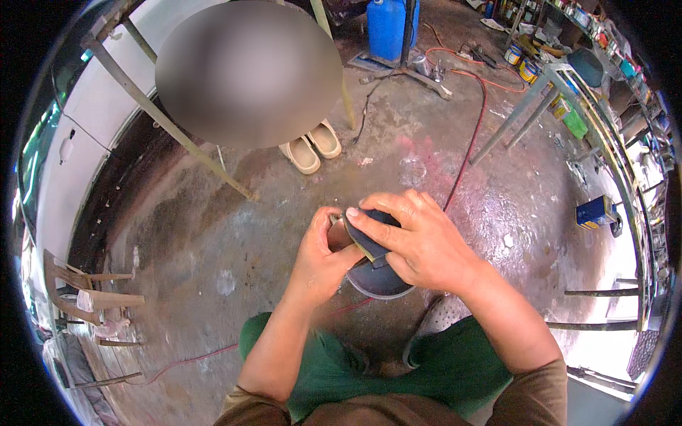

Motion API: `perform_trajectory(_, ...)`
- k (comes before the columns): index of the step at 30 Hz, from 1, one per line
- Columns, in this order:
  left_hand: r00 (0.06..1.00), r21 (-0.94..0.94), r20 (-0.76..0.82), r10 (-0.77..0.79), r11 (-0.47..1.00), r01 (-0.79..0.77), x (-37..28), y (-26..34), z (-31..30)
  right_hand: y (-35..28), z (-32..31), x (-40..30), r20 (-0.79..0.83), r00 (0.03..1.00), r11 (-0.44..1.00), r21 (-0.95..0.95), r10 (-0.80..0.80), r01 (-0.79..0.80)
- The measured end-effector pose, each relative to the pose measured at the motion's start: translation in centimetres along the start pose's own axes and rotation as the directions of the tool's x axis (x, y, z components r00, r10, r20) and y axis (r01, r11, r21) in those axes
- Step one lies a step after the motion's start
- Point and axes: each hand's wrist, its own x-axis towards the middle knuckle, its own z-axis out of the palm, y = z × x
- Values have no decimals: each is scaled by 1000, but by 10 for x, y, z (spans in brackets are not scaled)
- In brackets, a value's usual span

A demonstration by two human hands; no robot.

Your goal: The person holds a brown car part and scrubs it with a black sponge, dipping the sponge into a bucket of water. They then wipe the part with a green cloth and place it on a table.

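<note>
My left hand point(319, 255) grips a small, smooth, brownish part point(339, 237) with a rounded edge, most of it covered by my fingers. My right hand point(421, 239) pinches a dark folded sheet that looks like sandpaper point(367, 234), its edge yellowish. The sheet lies against the part, between the two hands. Both hands look wet. Directly below them is a round container point(381, 296) with a pale rim and dark liquid inside; my hands hide its far side.
Beige clogs point(311, 149) are on the stained concrete floor point(240, 298). A red hose point(476, 128) runs from the right hand's far side. Metal stand legs point(176, 128) rise at left, a metal frame point(511, 117) at right. A blue jerrycan point(384, 29) stands behind. A blurred oval covers the upper left.
</note>
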Motion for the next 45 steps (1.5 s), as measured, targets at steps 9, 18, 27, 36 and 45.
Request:
perform_trajectory(9, 1000, 47, 4, 25, 999, -26, -4, -1, 0, -3, -5, -1, -2, 1000, 1000, -6, -18, 18)
perform_trajectory(18, 998, 55, -44, 55, 997, -53, -10, 2, -2, -3, -11, 2, -27, 999, 998, -41, -41, 40)
perform_trajectory(27, 988, 81, -56, 147, 987, -142, -6, -2, 2, -1, -6, 1, -33, 998, 995, -88, -58, 55)
perform_trajectory(36, 984, 167, -67, 164, 974, -151, -6, -3, 2, 2, -3, -2, -64, 995, 987, -148, -72, 62)
perform_trajectory(45, 978, 142, -64, 196, 972, -186, -4, -5, 0, 4, -6, -2, -48, 996, 986, -156, -73, 65)
